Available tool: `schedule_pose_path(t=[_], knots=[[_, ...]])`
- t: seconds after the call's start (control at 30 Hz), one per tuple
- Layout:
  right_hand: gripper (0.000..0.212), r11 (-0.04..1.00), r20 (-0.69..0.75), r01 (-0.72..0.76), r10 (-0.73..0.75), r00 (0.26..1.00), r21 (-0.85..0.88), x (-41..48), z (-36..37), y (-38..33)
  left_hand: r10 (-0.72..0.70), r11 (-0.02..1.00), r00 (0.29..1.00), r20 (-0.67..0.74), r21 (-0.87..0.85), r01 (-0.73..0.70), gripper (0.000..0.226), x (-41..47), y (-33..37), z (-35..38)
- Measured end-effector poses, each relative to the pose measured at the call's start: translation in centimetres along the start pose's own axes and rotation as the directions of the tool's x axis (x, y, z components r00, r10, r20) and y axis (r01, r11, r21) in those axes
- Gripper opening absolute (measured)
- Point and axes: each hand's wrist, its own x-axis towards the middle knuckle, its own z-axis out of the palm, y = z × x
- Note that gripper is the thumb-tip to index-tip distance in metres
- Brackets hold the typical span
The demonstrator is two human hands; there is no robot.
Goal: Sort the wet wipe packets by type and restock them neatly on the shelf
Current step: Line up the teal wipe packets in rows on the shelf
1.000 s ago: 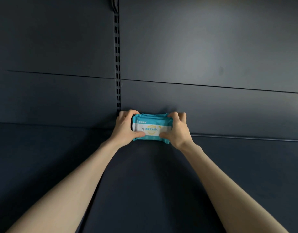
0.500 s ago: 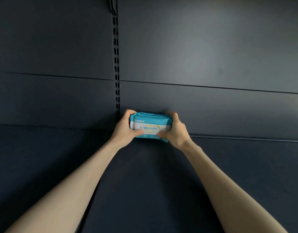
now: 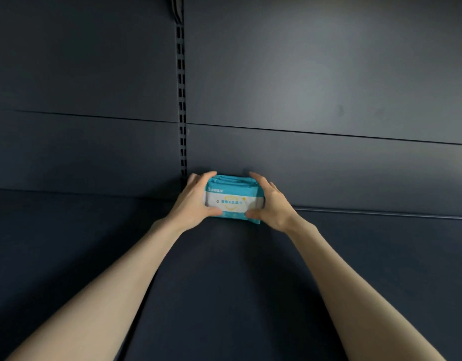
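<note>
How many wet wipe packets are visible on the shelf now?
1 clearly: front packet between left hand and right hand, by the back panel; teal edges behind suggest more, hidden.

Glossy teal plastic-film packets (image 3: pixel 233 198); matt dark shelf (image 3: pixel 224 282) and back panel (image 3: pixel 315 87), probably painted metal

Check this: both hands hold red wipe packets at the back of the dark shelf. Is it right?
No. In the head view the wet wipe packets are teal and white, not red. The left hand and right hand do hold them at the back of the dark shelf.
</note>
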Motion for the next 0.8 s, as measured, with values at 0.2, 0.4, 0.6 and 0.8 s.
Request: schedule_pose_path(t=[0.2, 0.4, 0.6, 0.8], knots=[[0.078, 0.999, -0.064, -0.010, 0.008, 0.998, -0.039, 0.6, 0.6, -0.3, -0.005, 0.998, 0.999, -0.038, 0.067, 0.007, 0.081, 0.4, 0.0, 0.4], [0.083, 0.994, -0.085, 0.003, -0.013, 0.996, -0.112, 0.4, 0.8, -0.1, 0.004, 0.995, 1.000, -0.030, 0.100, -0.001, 0.087, 0.3, -0.1, 0.7], [0.080, 0.947, 0.032, -0.027, 0.040, 0.999, -0.321, 0.7, 1.0, 0.0, -0.040, 0.984, 0.999, 0.001, 0.173, 0.040, 0.088, 0.5, 0.1, 0.6], [0.080, 0.927, 0.019, -0.067, 0.079, 0.997, -0.370, 0.5, 0.2, -0.8, -0.108, 0.948, 0.993, 0.038, 0.305, 0.091, 0.086, 0.6, 1.1, -0.2]])
